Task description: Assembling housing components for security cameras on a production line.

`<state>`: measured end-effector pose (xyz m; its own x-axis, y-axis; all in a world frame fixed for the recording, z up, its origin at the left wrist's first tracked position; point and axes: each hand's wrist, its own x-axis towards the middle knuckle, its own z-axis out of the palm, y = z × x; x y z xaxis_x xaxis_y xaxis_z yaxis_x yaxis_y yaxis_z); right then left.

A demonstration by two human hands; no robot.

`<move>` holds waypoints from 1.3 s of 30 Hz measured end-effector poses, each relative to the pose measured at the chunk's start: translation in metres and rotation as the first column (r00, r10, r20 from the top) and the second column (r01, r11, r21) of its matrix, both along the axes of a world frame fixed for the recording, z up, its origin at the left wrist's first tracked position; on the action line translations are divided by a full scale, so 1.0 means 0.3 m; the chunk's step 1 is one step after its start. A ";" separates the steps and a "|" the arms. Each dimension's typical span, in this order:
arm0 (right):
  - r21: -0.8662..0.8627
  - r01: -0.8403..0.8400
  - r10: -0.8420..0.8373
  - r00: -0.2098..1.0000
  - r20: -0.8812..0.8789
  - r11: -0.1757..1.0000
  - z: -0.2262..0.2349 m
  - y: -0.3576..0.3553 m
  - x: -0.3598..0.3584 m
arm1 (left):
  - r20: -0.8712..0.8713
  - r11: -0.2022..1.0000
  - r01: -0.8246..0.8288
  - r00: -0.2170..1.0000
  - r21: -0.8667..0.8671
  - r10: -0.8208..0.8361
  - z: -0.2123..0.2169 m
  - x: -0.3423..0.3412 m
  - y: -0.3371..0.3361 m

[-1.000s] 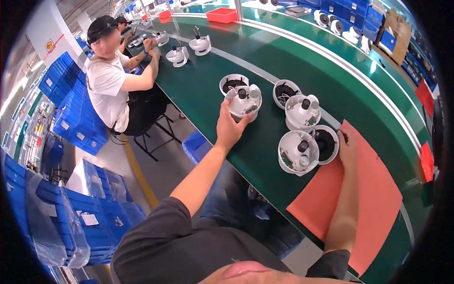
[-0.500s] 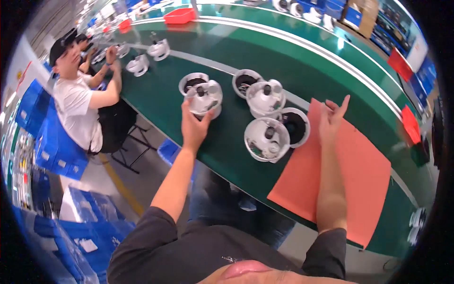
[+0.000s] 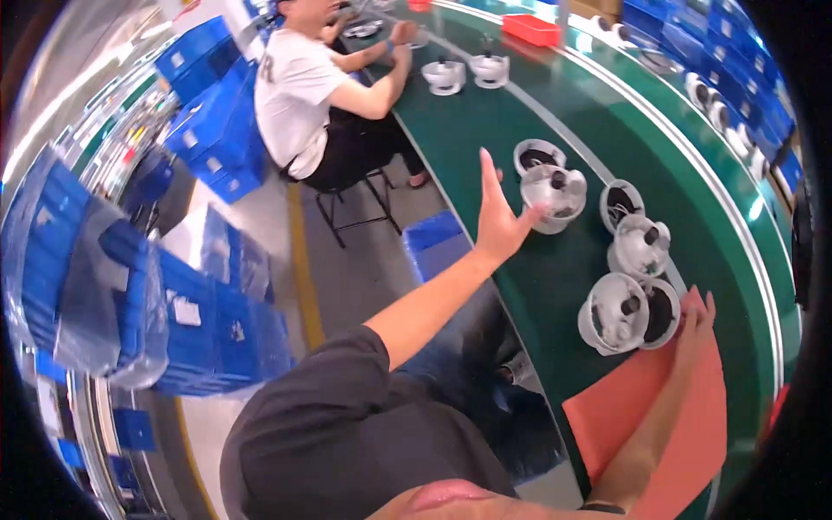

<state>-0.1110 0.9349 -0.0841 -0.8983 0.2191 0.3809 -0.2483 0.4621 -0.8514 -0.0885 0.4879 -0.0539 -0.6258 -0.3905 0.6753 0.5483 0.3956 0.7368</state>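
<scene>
My left hand [image 3: 503,224] is open beside a white dome-camera unit [image 3: 553,198], fingers spread and its thumb close to the unit's rim. Whether the thumb touches it I cannot tell. Behind that unit sits a white ring-shaped housing with a dark inside [image 3: 536,159]. My right hand [image 3: 696,322] rests over the far end of an orange mat [image 3: 617,423], fingers stretched out and apart. Closest to it is a round dark-centred housing [image 3: 663,314], partly behind another white camera unit [image 3: 613,314]. A third unit [image 3: 641,247] and a dark-centred housing [image 3: 621,204] stand farther back.
A co-worker [image 3: 299,95] sits at the left of the green table [image 3: 485,130], near two more white units [image 3: 444,76]. Farther back lies a red tray [image 3: 530,30]. Blue crates [image 3: 217,139] and wrapped blue bins [image 3: 204,334] stand on the floor at left.
The view has swung left, so the table appears farther right. My left hand has let go of the white camera unit and spread its fingers. My right hand stays over the orange mat.
</scene>
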 end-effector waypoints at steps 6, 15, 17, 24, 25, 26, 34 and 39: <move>-0.023 -0.112 0.113 0.991 0.073 0.993 -0.068 -0.009 -0.074 | -0.782 0.945 -0.290 0.552 0.148 0.291 0.538 0.286 -0.276; 0.020 -0.105 0.105 0.994 -0.007 0.994 -0.131 0.083 -0.118 | -0.136 0.997 -0.066 0.989 -0.046 0.059 0.325 0.159 -0.103; 0.053 -0.142 0.145 0.988 -0.052 0.988 -0.116 0.059 -0.136 | -0.017 0.987 -0.143 0.989 0.067 0.144 0.124 -0.003 -0.070; 0.241 -0.050 0.065 0.996 -0.056 0.969 -0.083 0.038 -0.074 | 0.026 0.913 -0.407 0.913 -0.021 0.408 -0.090 -0.157 0.004; 0.247 -0.045 0.066 0.995 -0.076 0.968 -0.058 0.002 -0.060 | 0.107 0.918 -0.388 0.912 -0.085 0.395 -0.111 -0.153 0.003; 0.242 -0.011 0.031 0.996 -0.080 0.970 -0.021 -0.047 -0.038 | 0.213 0.937 -0.344 0.912 -0.062 0.349 -0.136 -0.169 -0.013; 0.049 -0.070 0.067 0.995 0.075 0.996 0.028 -0.097 0.016 | 0.200 0.985 -0.002 0.979 0.170 -0.033 -0.122 -0.148 -0.005; 0.067 -0.044 0.041 0.998 0.048 0.997 0.026 -0.091 -0.002 | 0.069 0.981 0.106 0.991 0.165 -0.119 -0.108 -0.165 -0.021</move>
<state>-0.1115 0.9076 -0.0764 -0.9232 0.1557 0.3513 -0.2296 0.5096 -0.8292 -0.1379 0.4816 -0.0863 -0.7202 -0.4138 0.5569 0.5208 0.2079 0.8280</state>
